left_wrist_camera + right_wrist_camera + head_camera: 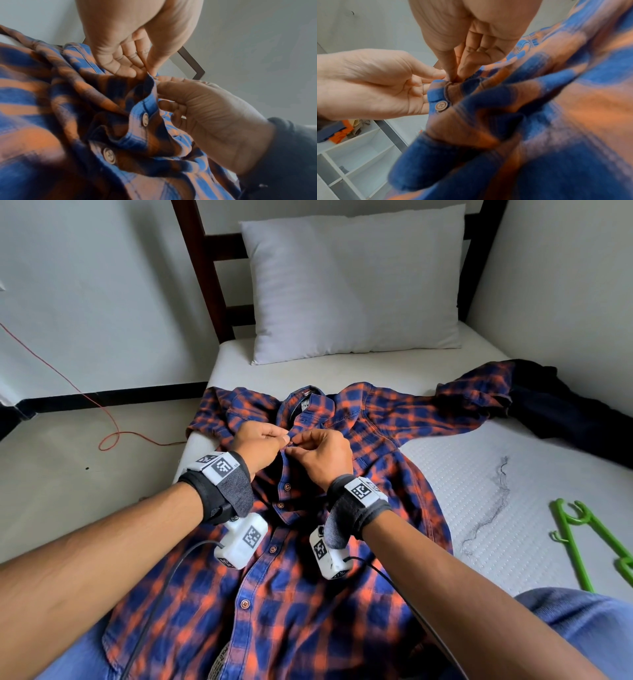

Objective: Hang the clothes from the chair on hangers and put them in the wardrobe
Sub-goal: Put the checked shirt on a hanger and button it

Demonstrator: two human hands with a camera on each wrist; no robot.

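A blue and orange plaid shirt [308,594] lies front up on the bed, collar toward the pillow. Both hands meet at its button strip just below the collar. My left hand [281,438] pinches the strip's edge between thumb and fingertips, as the left wrist view shows [150,71]. My right hand [295,449] pinches the cloth opposite it, thumb and forefinger pressed together [453,77] above a pale button [441,106]. Two lower buttons [145,119] sit in bunched cloth. A green plastic hanger [579,542] lies on the mattress to the right, apart from both hands.
A white pillow [352,278] leans on the dark headboard. A dark garment [561,412] lies at the bed's far right by the wall. A grey thread [493,508] lies on the mattress. A red cord [113,436] trails on the floor at left. White shelves [359,148] hold folded clothes.
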